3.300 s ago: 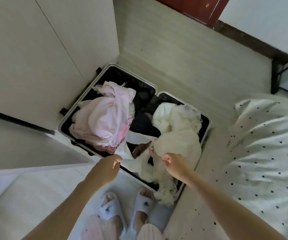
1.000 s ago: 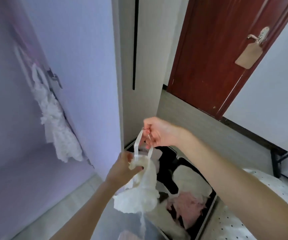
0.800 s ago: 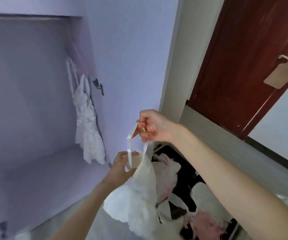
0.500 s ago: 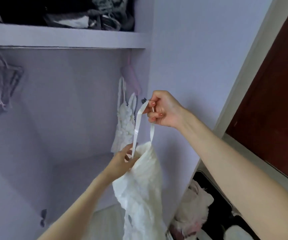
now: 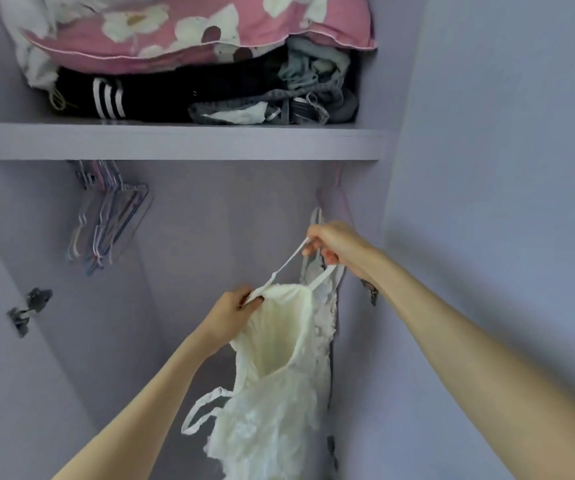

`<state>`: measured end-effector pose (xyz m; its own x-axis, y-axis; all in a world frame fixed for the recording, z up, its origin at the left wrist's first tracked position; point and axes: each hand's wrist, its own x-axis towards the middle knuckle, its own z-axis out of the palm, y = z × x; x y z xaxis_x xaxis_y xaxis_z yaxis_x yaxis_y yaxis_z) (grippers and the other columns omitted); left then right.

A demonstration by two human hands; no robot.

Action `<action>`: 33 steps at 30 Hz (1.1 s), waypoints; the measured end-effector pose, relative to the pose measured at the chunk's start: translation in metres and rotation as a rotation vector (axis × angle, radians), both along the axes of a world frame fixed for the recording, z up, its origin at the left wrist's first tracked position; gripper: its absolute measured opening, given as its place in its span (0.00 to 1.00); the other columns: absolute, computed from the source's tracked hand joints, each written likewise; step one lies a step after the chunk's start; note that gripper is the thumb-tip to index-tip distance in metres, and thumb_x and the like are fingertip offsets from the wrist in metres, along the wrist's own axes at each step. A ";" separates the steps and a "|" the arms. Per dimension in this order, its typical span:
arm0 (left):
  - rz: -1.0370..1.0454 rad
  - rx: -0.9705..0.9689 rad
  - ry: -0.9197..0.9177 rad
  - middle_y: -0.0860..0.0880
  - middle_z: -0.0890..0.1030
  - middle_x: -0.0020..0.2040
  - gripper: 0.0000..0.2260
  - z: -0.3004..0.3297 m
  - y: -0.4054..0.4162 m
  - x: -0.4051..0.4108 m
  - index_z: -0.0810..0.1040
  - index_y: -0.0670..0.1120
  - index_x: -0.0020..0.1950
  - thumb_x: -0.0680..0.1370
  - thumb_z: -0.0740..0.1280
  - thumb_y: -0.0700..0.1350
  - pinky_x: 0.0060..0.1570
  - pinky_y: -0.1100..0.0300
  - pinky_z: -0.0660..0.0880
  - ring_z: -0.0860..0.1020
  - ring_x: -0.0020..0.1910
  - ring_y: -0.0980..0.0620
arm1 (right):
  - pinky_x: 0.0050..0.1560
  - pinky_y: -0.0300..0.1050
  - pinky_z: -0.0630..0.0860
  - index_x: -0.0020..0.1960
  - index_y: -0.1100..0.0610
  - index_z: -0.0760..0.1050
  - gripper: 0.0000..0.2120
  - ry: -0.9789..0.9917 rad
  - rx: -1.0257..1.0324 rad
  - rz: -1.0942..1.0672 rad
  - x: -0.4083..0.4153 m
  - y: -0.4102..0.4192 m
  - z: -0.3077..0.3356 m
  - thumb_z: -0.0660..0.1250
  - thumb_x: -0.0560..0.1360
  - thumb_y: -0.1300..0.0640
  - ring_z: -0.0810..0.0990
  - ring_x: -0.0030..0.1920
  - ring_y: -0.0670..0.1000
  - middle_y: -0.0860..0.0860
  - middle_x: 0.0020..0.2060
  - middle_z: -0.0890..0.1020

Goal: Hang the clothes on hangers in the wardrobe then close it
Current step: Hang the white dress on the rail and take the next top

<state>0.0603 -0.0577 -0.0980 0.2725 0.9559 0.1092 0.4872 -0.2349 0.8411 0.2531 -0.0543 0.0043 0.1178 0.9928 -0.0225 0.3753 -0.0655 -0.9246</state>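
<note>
The right hand (image 5: 336,245), right of the frame's centre, pinches the top of a thin white strap (image 5: 287,263) between curled fingers and thumb, holding it taut. The left hand (image 5: 230,313), lower and just left of centre, has its fingers curled round the neckline edge of a cream lace camisole (image 5: 279,375), where that strap joins. The garment hangs from both hands down to the lower edge of the frame, its neck opening gaping toward the camera; a second strap (image 5: 201,410) loops loose at its lower left.

Directly behind the right hand, against the right side wall of the wardrobe (image 5: 486,168), another white lace garment (image 5: 327,317) hangs on a pink hanger (image 5: 336,199); the held camisole overlaps it, so whether they touch cannot be told. A bunch of empty hangers (image 5: 109,220) hangs in the upper left of the hanging space, well apart from both hands, with bare back panel between the bunch and the pink hanger.

The shelf (image 5: 175,143) runs across the upper part of the frame, its front edge above both hands. It carries a pink floral quilt (image 5: 192,26) on top of dark folded clothes (image 5: 182,95). A metal hinge (image 5: 26,310) sits on the left wall at mid-left, another (image 5: 369,289) just under the right forearm.
</note>
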 end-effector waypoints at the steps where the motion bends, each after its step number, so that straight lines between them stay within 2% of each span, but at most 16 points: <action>1: 0.021 0.012 -0.002 0.50 0.67 0.35 0.07 0.005 0.009 -0.002 0.72 0.41 0.43 0.80 0.60 0.41 0.35 0.61 0.63 0.65 0.34 0.53 | 0.28 0.38 0.59 0.41 0.60 0.74 0.08 -0.132 -0.010 0.074 -0.002 0.012 -0.005 0.64 0.74 0.56 0.64 0.24 0.45 0.50 0.30 0.80; 3: 0.064 0.009 -0.052 0.49 0.68 0.37 0.06 0.012 0.021 -0.007 0.70 0.39 0.46 0.80 0.57 0.40 0.35 0.62 0.63 0.65 0.35 0.53 | 0.32 0.41 0.58 0.37 0.62 0.74 0.18 -0.356 -0.024 0.267 -0.007 0.027 -0.016 0.68 0.73 0.46 0.66 0.31 0.47 0.51 0.31 0.72; 4: 0.090 -0.003 -0.102 0.48 0.69 0.38 0.06 0.016 0.026 -0.010 0.70 0.39 0.47 0.81 0.56 0.40 0.35 0.63 0.64 0.66 0.36 0.53 | 0.34 0.42 0.58 0.37 0.59 0.71 0.19 -0.439 -0.036 0.343 -0.014 0.033 -0.022 0.70 0.71 0.43 0.66 0.34 0.47 0.51 0.32 0.68; 6: 0.137 -0.014 -0.195 0.49 0.70 0.38 0.07 0.023 0.037 -0.016 0.70 0.41 0.45 0.81 0.55 0.40 0.34 0.64 0.66 0.68 0.36 0.53 | 0.38 0.43 0.63 0.47 0.56 0.68 0.24 -0.619 -0.031 0.361 -0.029 0.045 -0.035 0.72 0.67 0.39 0.69 0.43 0.50 0.50 0.41 0.70; 8: 0.156 0.012 -0.232 0.50 0.71 0.37 0.08 0.032 0.046 -0.019 0.69 0.44 0.43 0.81 0.55 0.39 0.33 0.66 0.67 0.69 0.35 0.55 | 0.49 0.47 0.68 0.60 0.59 0.67 0.31 -0.823 0.076 0.265 -0.045 0.057 -0.048 0.71 0.68 0.40 0.71 0.56 0.55 0.54 0.52 0.75; 9: 0.165 0.032 -0.236 0.50 0.71 0.37 0.08 0.036 0.054 -0.024 0.68 0.45 0.43 0.81 0.55 0.39 0.33 0.66 0.67 0.69 0.35 0.55 | 0.54 0.48 0.67 0.63 0.60 0.67 0.30 -0.889 0.152 0.207 -0.056 0.068 -0.055 0.70 0.70 0.43 0.71 0.59 0.57 0.55 0.56 0.76; 11: 0.161 0.073 -0.222 0.51 0.71 0.36 0.09 0.043 0.061 -0.028 0.68 0.47 0.42 0.80 0.55 0.38 0.31 0.68 0.67 0.69 0.34 0.56 | 0.56 0.47 0.65 0.62 0.58 0.70 0.20 -0.954 0.274 0.069 -0.062 0.080 -0.062 0.65 0.75 0.50 0.73 0.59 0.57 0.55 0.56 0.79; 13: 0.177 0.099 -0.216 0.51 0.71 0.36 0.09 0.044 0.077 -0.041 0.68 0.46 0.42 0.80 0.55 0.37 0.31 0.68 0.66 0.68 0.33 0.55 | 0.53 0.46 0.62 0.58 0.56 0.74 0.12 -0.958 0.371 -0.019 -0.073 0.104 -0.068 0.62 0.76 0.54 0.73 0.57 0.55 0.53 0.53 0.81; 17: 0.189 0.108 -0.216 0.50 0.71 0.37 0.06 0.045 0.116 -0.071 0.68 0.44 0.44 0.80 0.55 0.37 0.31 0.67 0.66 0.68 0.34 0.54 | 0.49 0.44 0.56 0.53 0.53 0.78 0.09 -0.947 0.505 -0.098 -0.099 0.144 -0.072 0.61 0.77 0.55 0.73 0.54 0.52 0.49 0.49 0.82; 22: 0.206 0.105 -0.182 0.49 0.71 0.39 0.04 0.042 0.164 -0.116 0.70 0.42 0.48 0.80 0.56 0.38 0.34 0.64 0.66 0.69 0.36 0.54 | 0.52 0.45 0.60 0.55 0.52 0.78 0.09 -0.880 0.454 -0.040 -0.134 0.197 -0.069 0.61 0.78 0.55 0.75 0.55 0.53 0.51 0.50 0.83; 25: 0.220 0.067 -0.228 0.49 0.72 0.38 0.06 0.036 0.186 -0.144 0.70 0.45 0.47 0.81 0.56 0.39 0.36 0.62 0.66 0.69 0.37 0.53 | 0.49 0.46 0.57 0.46 0.51 0.79 0.07 -0.778 0.468 -0.125 -0.155 0.217 -0.073 0.62 0.76 0.55 0.72 0.59 0.52 0.48 0.47 0.82; 27: 0.235 0.016 -0.300 0.49 0.72 0.38 0.06 0.031 0.195 -0.158 0.70 0.43 0.47 0.81 0.55 0.38 0.36 0.61 0.66 0.70 0.37 0.52 | 0.55 0.46 0.58 0.45 0.50 0.80 0.07 -0.638 0.372 -0.184 -0.162 0.227 -0.087 0.65 0.74 0.49 0.70 0.62 0.50 0.46 0.50 0.80; 28: 0.245 -0.009 -0.331 0.48 0.72 0.38 0.06 0.029 0.198 -0.164 0.71 0.42 0.48 0.81 0.55 0.37 0.36 0.61 0.66 0.70 0.37 0.52 | 0.59 0.46 0.62 0.46 0.50 0.80 0.08 -0.547 0.297 -0.182 -0.162 0.232 -0.098 0.67 0.73 0.47 0.70 0.63 0.51 0.46 0.53 0.79; 30: 0.270 -0.066 -0.405 0.46 0.73 0.40 0.07 0.024 0.202 -0.175 0.71 0.42 0.50 0.80 0.54 0.37 0.36 0.60 0.66 0.71 0.39 0.51 | 0.59 0.48 0.71 0.47 0.51 0.76 0.09 -0.414 0.127 -0.115 -0.159 0.240 -0.125 0.68 0.72 0.47 0.75 0.60 0.55 0.52 0.54 0.80; 31: 0.285 -0.091 -0.445 0.46 0.73 0.41 0.07 0.022 0.204 -0.180 0.71 0.43 0.49 0.80 0.54 0.37 0.37 0.59 0.66 0.71 0.40 0.50 | 0.58 0.47 0.72 0.51 0.53 0.74 0.12 -0.382 0.021 -0.048 -0.159 0.241 -0.137 0.69 0.73 0.48 0.76 0.59 0.55 0.53 0.56 0.79; 33: 0.300 -0.119 -0.498 0.46 0.74 0.41 0.07 0.020 0.208 -0.186 0.71 0.45 0.48 0.80 0.54 0.38 0.38 0.58 0.67 0.71 0.40 0.49 | 0.56 0.42 0.71 0.64 0.57 0.67 0.27 -0.286 -0.198 0.139 -0.165 0.239 -0.159 0.70 0.72 0.46 0.75 0.61 0.54 0.54 0.62 0.75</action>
<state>-0.1258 0.1507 -0.0784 -0.0686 0.9968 0.0419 0.0572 -0.0380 0.9976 0.0882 0.1844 -0.1545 0.0116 0.9794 -0.2015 0.6345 -0.1630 -0.7556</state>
